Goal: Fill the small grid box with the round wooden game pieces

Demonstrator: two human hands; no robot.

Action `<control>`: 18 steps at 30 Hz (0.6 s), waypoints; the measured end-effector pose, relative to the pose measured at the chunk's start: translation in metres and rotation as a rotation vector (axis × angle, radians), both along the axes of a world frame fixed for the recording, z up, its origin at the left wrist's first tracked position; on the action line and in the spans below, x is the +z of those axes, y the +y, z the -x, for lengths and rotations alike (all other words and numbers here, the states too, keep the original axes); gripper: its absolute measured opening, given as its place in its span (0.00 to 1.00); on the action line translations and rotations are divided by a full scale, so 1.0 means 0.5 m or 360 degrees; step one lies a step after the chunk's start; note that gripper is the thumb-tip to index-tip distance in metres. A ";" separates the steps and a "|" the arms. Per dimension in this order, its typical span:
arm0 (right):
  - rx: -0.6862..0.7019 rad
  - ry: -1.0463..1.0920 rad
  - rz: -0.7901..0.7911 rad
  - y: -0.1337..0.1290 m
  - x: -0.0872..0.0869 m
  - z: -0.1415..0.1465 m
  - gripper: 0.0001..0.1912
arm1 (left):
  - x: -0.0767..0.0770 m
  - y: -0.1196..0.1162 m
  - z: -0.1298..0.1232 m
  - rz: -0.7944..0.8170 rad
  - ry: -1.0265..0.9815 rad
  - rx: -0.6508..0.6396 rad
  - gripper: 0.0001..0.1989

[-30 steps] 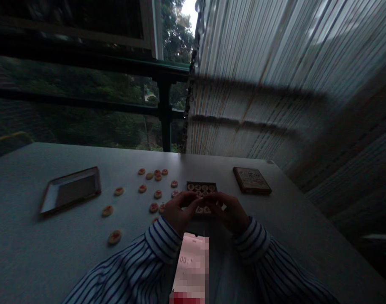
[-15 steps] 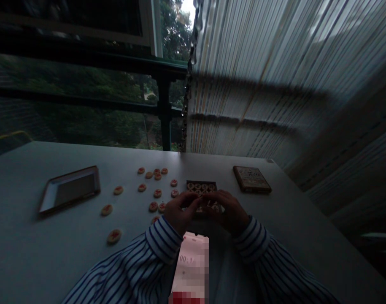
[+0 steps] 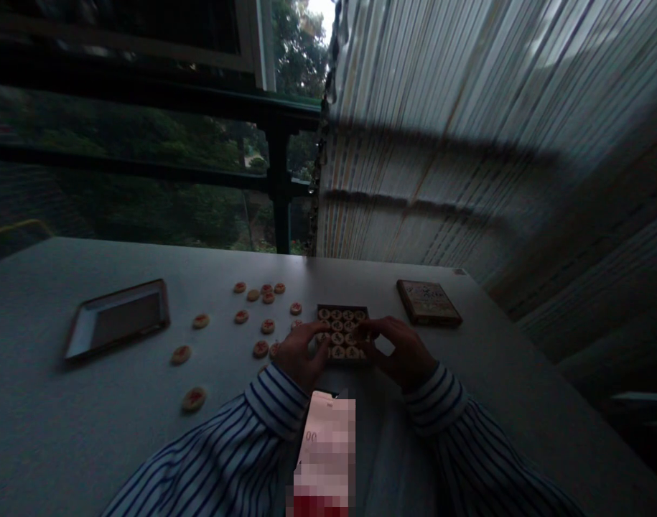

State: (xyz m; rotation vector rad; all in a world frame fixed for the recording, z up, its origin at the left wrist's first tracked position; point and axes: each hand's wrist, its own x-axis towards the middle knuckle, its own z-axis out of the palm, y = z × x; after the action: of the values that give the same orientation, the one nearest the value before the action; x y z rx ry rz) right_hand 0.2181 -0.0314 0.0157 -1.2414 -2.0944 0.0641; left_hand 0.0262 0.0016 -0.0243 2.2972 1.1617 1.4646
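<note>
A small dark box [image 3: 343, 307] stands in front of me, filled with rows of round wooden Chinese chess pieces [image 3: 337, 337]. At its left side is my left hand [image 3: 304, 355], thumb and fingers apart at the edge, nothing seen in its grasp. My right hand [image 3: 402, 353] curves over the right side, its fingertips on or just above the end pieces and a gap between finger and thumb. The hands partly cover the outer pieces. Left of the box, several loose pieces with red characters [image 3: 268, 327] lie scattered on the white table [image 3: 118, 416].
An open, shallow box part [image 3: 164, 305] lies at the left. A flat printed box [image 3: 429, 301] is at the right. Close to me, between my forearms, a lit phone [image 3: 325, 438] shows a timer. Beyond the table are a railing [image 3: 279, 158] and a striped curtain [image 3: 414, 129].
My hands were together over the middle of the box. They have moved apart to its two sides, uncovering rows of pieces. The loose pieces lie as before.
</note>
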 end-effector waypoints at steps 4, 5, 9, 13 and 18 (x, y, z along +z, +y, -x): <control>-0.0043 0.0028 0.0021 0.005 -0.002 -0.018 0.09 | -0.012 0.002 0.003 0.0017 0.0088 0.0005 0.10; -0.0044 0.0037 0.0021 0.005 -0.001 -0.021 0.09 | -0.014 0.002 0.003 0.0017 0.0098 0.0005 0.10; -0.0034 0.0072 0.0054 0.007 0.004 -0.029 0.08 | -0.020 0.002 0.002 -0.0016 0.0134 0.0006 0.09; -0.0010 0.0054 0.0138 0.009 0.003 -0.034 0.08 | -0.022 0.004 0.003 -0.0028 0.0156 0.0005 0.09; 0.0052 0.0043 0.0176 0.014 -0.012 -0.044 0.09 | -0.024 0.002 0.001 -0.0006 0.0136 0.0006 0.09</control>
State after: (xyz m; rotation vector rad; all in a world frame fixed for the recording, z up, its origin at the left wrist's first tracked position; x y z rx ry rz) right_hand 0.2402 -0.0244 0.0096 -1.2637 -2.1125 0.2125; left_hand 0.0255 0.0027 -0.0362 2.3829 1.1874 1.3830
